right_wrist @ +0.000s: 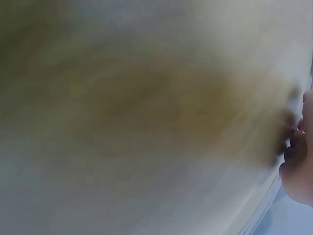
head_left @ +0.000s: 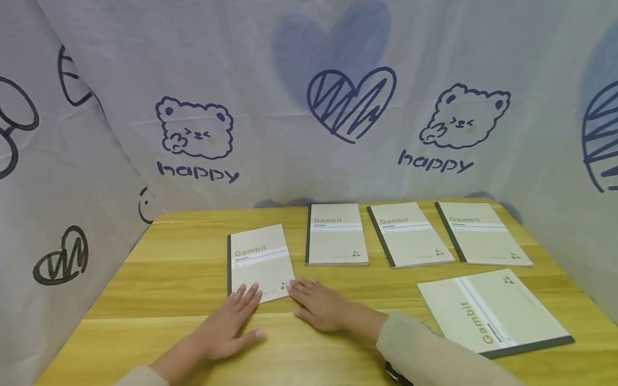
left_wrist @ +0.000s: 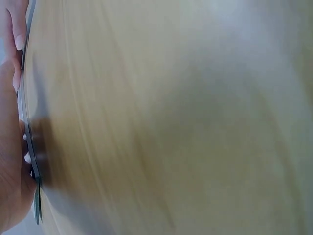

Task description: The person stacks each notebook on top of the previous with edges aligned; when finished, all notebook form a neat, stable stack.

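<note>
A notebook (head_left: pixel 260 262) with a dark spine and "Gambit" on its cover lies slightly turned, left of the middle of the table. My left hand (head_left: pixel 224 327) is flat with straight fingers, its fingertips on the notebook's lower left corner and the thumb out to the right. From the other side, my right hand (head_left: pixel 321 305) reaches in, fingers extended, the tips right at the lower right corner. In the left wrist view my left hand (left_wrist: pixel 12 161) shows at the left edge; in the right wrist view my right hand (right_wrist: pixel 298 156) shows at the right edge.
Three matching notebooks stand in a row along the back: one (head_left: pixel 337 241) in the middle, another (head_left: pixel 410 241), and one (head_left: pixel 485 241) at the right. A further notebook (head_left: pixel 492 311) lies sideways at the front right. A printed cloth (head_left: pixel 270 134) hangs behind the wooden table (head_left: pixel 159 300).
</note>
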The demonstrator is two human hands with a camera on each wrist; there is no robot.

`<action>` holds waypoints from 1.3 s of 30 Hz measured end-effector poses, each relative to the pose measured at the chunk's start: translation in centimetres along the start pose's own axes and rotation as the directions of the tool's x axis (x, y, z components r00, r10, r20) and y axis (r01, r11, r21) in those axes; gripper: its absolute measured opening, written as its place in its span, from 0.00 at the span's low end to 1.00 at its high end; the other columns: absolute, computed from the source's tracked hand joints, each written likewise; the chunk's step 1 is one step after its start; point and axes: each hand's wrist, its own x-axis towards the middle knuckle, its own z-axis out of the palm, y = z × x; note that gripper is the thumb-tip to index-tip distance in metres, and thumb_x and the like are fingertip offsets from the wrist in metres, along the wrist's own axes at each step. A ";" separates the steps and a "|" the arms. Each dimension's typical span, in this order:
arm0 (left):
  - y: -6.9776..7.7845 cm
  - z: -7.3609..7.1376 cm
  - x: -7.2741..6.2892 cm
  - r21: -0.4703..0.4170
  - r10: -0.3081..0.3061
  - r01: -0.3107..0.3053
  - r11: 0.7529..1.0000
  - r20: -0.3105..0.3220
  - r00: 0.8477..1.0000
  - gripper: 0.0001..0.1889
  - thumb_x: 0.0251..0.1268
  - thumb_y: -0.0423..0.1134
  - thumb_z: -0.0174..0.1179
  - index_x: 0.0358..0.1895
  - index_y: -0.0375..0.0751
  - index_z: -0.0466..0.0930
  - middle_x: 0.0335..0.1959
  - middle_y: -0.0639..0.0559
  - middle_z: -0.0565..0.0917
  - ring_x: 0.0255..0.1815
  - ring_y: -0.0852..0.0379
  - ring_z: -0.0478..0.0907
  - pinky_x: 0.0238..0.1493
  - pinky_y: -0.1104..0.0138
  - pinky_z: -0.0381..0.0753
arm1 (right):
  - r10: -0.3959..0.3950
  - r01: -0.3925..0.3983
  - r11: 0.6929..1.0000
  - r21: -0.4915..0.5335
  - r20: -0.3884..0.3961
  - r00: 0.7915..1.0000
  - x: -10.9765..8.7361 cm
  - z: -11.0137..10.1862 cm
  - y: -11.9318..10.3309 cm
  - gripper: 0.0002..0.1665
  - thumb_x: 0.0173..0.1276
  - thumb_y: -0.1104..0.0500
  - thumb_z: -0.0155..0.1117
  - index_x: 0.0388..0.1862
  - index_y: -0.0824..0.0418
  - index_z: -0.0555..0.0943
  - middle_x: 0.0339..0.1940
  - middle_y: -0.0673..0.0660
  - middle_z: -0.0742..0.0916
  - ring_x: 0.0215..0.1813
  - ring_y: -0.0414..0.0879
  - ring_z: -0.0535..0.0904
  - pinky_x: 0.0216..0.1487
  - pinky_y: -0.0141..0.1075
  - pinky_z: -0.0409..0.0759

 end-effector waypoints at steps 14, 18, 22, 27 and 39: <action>0.9 0.0 -0.1 0.088 0.002 0.000 0.996 -0.020 1.000 0.35 0.67 0.58 0.45 0.68 0.35 0.61 0.70 0.39 0.61 0.71 0.38 0.56 0.68 0.48 0.56 | -0.018 0.016 1.000 -0.024 -0.062 0.998 -0.3 -0.2 -0.2 0.28 0.75 0.52 0.41 0.69 0.63 0.63 0.71 0.59 0.66 0.73 0.54 0.57 0.72 0.49 0.56; 0.3 -0.1 0.1 0.180 0.015 0.019 0.984 -0.186 0.982 0.30 0.68 0.56 0.45 0.62 0.35 0.69 0.64 0.37 0.69 0.67 0.37 0.63 0.65 0.45 0.61 | -0.076 0.057 0.996 -0.075 -0.291 0.954 1.0 -0.2 -0.1 0.17 0.69 0.58 0.50 0.52 0.65 0.75 0.55 0.59 0.82 0.60 0.52 0.75 0.62 0.47 0.71; -0.2 -0.1 0.3 0.162 -0.093 0.165 0.973 -0.378 0.921 0.26 0.66 0.49 0.50 0.59 0.31 0.70 0.50 0.37 0.79 0.53 0.39 0.75 0.53 0.50 0.74 | -0.070 0.016 0.994 -0.109 -0.512 0.856 2.2 -0.3 -0.1 0.13 0.64 0.61 0.57 0.46 0.65 0.78 0.40 0.56 0.87 0.45 0.48 0.82 0.48 0.40 0.78; -0.3 -0.4 0.3 0.005 -0.332 0.362 0.932 -0.385 0.861 0.26 0.66 0.45 0.51 0.59 0.28 0.67 0.36 0.40 0.79 0.37 0.47 0.76 0.35 0.57 0.77 | 0.042 -0.109 0.990 -0.093 -0.540 0.840 3.2 -0.1 -0.3 0.19 0.65 0.57 0.56 0.51 0.67 0.78 0.38 0.57 0.86 0.41 0.49 0.81 0.44 0.39 0.78; 0.6 0.1 1.2 -0.131 -0.586 0.571 0.811 -0.176 0.791 0.31 0.68 0.51 0.46 0.61 0.24 0.62 0.49 0.27 0.76 0.47 0.32 0.76 0.45 0.47 0.76 | 0.220 -0.254 0.966 -0.055 -0.347 0.912 3.9 0.5 -1.0 0.27 0.68 0.53 0.51 0.60 0.69 0.72 0.46 0.61 0.85 0.48 0.53 0.79 0.49 0.41 0.78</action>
